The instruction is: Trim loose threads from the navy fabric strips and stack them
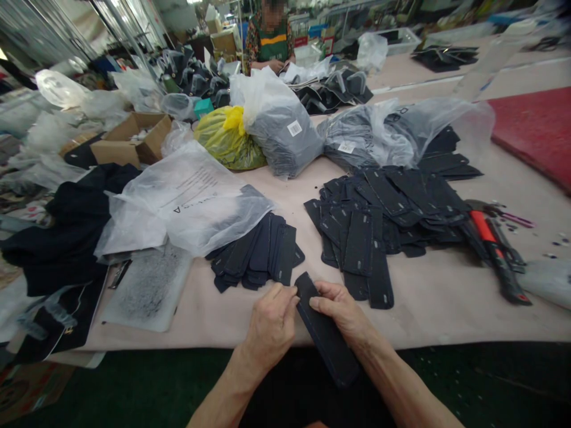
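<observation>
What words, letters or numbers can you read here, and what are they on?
"A", it seems, on the white plastic bag at left; its other print is too blurred.
"R", it seems, on the clear bag at right; other marks there are unreadable.
White label on the bulging middle bag: too small to read.
Green top: lettering too small.

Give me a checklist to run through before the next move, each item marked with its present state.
1. Strip held in the right hand: ok, thumb on top.
2. Left hand at the strip's far end: ok.
3. Left fingertips pinching something small: cannot tell.
4. Left pile uncovered: not ok, the white bag overlaps its back.
5. Hammer away from both hands: ok, it lies at the right.
</observation>
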Demonstrator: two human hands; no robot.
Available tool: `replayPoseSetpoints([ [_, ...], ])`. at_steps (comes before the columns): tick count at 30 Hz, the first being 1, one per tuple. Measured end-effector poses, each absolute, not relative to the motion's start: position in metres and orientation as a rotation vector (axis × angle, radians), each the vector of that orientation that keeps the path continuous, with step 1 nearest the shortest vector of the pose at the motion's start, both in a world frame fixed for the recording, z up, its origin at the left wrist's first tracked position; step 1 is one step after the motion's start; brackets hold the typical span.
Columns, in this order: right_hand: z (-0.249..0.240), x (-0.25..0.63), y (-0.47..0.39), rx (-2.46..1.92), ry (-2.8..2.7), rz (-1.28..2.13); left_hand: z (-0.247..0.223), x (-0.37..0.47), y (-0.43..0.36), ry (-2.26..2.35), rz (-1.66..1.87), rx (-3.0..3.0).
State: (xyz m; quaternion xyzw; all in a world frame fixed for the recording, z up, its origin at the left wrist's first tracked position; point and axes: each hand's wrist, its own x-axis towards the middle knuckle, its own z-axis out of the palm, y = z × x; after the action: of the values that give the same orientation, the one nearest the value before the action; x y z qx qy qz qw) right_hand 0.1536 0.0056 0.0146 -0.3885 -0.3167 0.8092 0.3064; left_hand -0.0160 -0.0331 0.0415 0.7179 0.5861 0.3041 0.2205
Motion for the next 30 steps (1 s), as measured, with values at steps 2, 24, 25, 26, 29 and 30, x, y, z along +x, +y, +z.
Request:
replayPoseSetpoints([
  [2,0.016,0.155,0.006,-1.035,-0.966,2.088,0.042,-0.018,-0.032,1.587,0.799,2.037],
  [24,0.009,0.24,0.084,-1.817,-1.681,0.541,-0.02,-0.077,-0.043,1.763,1.056,0.63],
  [25,0.01,0.239,0.088,-1.863,-1.735,0.295,-0.023,-0.073,-0.044,1.765,1.039,0.598],
  [26,0.01,0.234,0.089,-1.864,-1.795,0.116,-0.025,-0.068,-0.044,1.762,1.025,0.572],
  [29,0.01,0.2,0.077,-1.761,-1.957,-0.081,-0.025,-0.053,-0.037,1.772,0.969,0.579],
  [30,0.008,0.187,0.071,-1.737,-1.997,-0.091,-0.024,-0.049,-0.034,1.813,0.953,0.639],
])
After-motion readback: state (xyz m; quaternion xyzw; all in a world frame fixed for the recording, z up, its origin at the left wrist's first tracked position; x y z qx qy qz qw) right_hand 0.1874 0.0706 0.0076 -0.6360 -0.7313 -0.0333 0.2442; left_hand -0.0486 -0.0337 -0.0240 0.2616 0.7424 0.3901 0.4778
